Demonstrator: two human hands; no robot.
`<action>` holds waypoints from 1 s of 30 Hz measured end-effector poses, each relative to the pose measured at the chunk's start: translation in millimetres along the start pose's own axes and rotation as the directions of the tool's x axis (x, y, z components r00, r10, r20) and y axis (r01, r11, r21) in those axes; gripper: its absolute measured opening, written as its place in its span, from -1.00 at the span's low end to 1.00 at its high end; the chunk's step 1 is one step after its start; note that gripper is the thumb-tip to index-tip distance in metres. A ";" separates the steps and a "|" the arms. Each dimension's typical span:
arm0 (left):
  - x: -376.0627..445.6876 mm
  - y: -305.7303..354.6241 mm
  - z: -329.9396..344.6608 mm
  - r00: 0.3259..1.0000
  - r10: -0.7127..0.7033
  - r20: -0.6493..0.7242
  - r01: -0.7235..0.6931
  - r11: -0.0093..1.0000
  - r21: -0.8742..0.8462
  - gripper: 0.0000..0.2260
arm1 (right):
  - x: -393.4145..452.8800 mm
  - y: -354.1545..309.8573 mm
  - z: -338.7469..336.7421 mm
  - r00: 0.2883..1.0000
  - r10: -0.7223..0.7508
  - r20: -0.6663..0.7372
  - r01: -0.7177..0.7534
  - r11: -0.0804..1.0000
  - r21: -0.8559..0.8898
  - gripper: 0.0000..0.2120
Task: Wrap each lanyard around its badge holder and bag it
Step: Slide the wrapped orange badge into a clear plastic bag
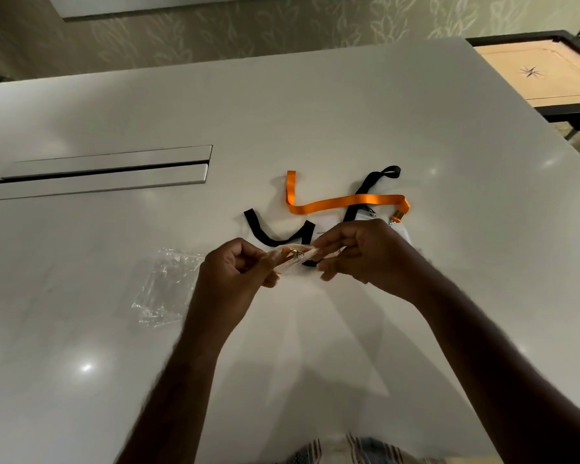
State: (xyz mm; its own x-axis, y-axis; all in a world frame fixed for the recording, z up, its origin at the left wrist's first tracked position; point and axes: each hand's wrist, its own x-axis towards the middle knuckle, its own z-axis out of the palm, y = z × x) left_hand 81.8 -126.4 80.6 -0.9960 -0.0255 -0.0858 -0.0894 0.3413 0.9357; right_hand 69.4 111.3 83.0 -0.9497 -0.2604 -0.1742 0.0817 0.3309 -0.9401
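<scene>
- Two hands are raised over the table (315,112), with a clear bag (293,259) stretched between them.
- The bag's left end is pinched by the curled fingers of the left hand (238,266); its right end is pinched by the right hand (359,249).
- An orange strap and a metal clip are seen inside the bag.
- Just beyond the bag, an orange lanyard (342,202) and two black lanyards (275,234) are laid on the table.
- Left of the bag, spare bags (164,289) are laid flat.
</scene>
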 end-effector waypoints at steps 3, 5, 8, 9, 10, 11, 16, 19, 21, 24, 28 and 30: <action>3.4 2.1 -7.7 0.997 -0.002 0.074 0.001 1.000 0.012 -0.77 | 1.6 0.4 -0.7 0.994 -0.066 -0.086 0.053 0.989 -0.139 -0.89; 3.8 3.2 -11.8 0.992 -0.004 0.125 0.002 1.000 0.021 -0.74 | 2.1 -0.2 -1.6 0.985 -0.112 -0.131 0.081 0.971 -0.224 -0.92; 5.0 1.7 -15.7 0.990 0.048 0.129 -0.054 0.998 0.044 -0.85 | 3.3 -0.3 -4.1 0.974 -0.169 -0.150 0.127 0.959 -0.255 -0.97; 6.2 -0.5 -16.9 0.990 0.073 0.122 -0.081 0.995 0.064 -0.91 | 3.9 0.7 -5.4 0.970 -0.191 -0.153 0.145 0.952 -0.270 -0.98; 7.7 -2.7 -17.7 0.989 0.094 0.115 -0.105 0.990 0.089 -0.94 | 4.8 1.8 -6.8 0.963 -0.218 -0.157 0.166 0.944 -0.287 -0.98; 9.4 -4.3 -18.6 0.988 0.113 0.106 -0.125 0.985 0.115 -0.94 | 6.0 2.9 -8.2 0.956 -0.246 -0.161 0.189 0.934 -0.302 -0.97; 18.8 -6.9 -21.0 0.980 0.182 0.085 -0.194 0.965 0.174 -0.97 | 12.3 3.8 -8.7 0.981 -0.172 -0.093 0.157 0.976 -0.152 -0.98; 22.2 -4.9 -18.7 0.983 0.155 0.102 -0.167 0.977 0.132 -0.94 | 15.4 6.7 -4.3 0.987 -0.134 -0.093 0.123 0.986 -0.115 -0.86; 22.0 -4.2 -15.4 0.986 0.110 0.123 -0.119 0.991 0.068 -0.94 | 16.3 6.3 -2.4 0.987 -0.136 -0.089 0.125 0.985 -0.123 -0.83; 21.8 -5.7 -10.3 0.986 0.060 0.157 -0.056 0.998 -0.029 -0.94 | 16.5 5.6 -4.3 0.982 -0.155 -0.106 0.145 0.985 -0.093 -0.88; 24.7 -10.7 -8.3 0.988 0.016 0.154 -0.005 0.997 -0.075 -0.96 | 17.2 6.0 -7.0 0.987 -0.129 -0.092 0.123 0.990 -0.061 -0.86; 26.0 -13.3 -7.9 0.989 0.005 0.150 0.007 0.997 -0.075 -0.96 | 17.4 7.6 -7.6 0.989 -0.126 -0.082 0.119 0.989 -0.088 -0.85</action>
State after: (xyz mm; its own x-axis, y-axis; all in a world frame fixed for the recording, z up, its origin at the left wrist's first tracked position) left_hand 57.1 -139.0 68.6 -0.9844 0.1168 -0.1318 -0.0962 0.2698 0.9581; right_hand 51.2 116.1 75.0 -0.9739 -0.2249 -0.0297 -0.0587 0.3762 -0.9247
